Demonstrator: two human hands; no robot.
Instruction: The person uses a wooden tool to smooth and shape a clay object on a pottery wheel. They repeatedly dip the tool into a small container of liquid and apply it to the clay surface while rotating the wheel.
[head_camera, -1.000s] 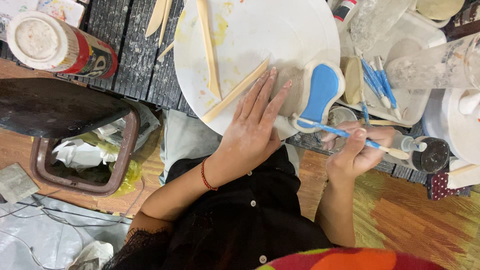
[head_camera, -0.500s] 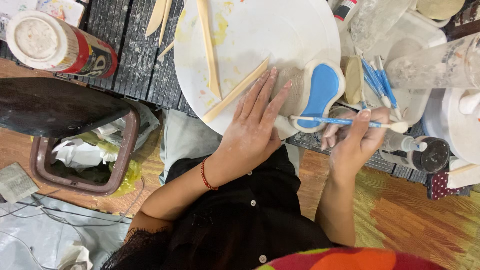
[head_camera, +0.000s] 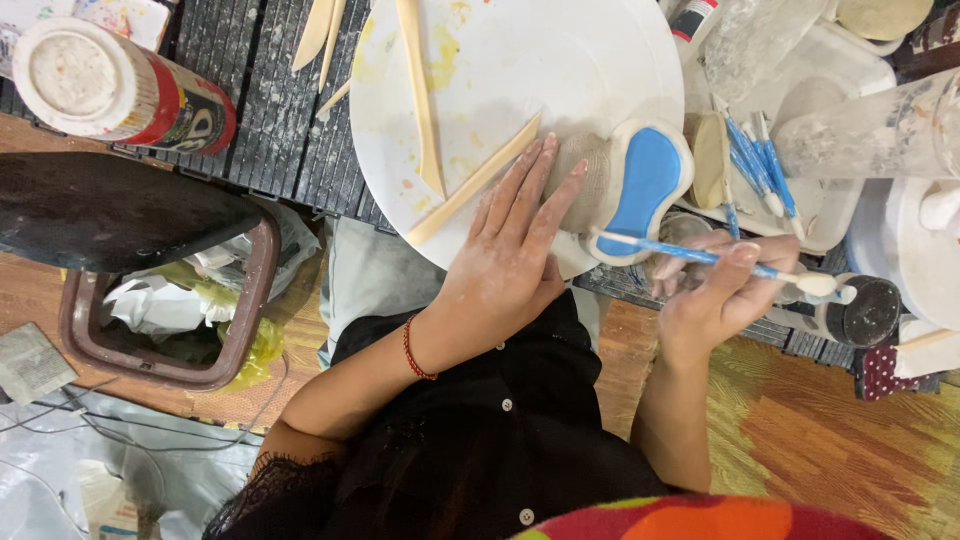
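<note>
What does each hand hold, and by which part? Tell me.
The right hand pinches a thin blue tool near its white-tipped end. The left hand holds nothing: it lies flat on the white plate, fingertips touching the clay piece.

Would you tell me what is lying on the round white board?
On the white board lie two wooden sticks, a clay piece with a blue and white part, and the left hand. Whatever lies under the hand is hidden.

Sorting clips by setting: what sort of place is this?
Likely a clay or pottery craft bench: wooden modelling tools lie on a white round board, and the right hand holds a blue tool.
</note>
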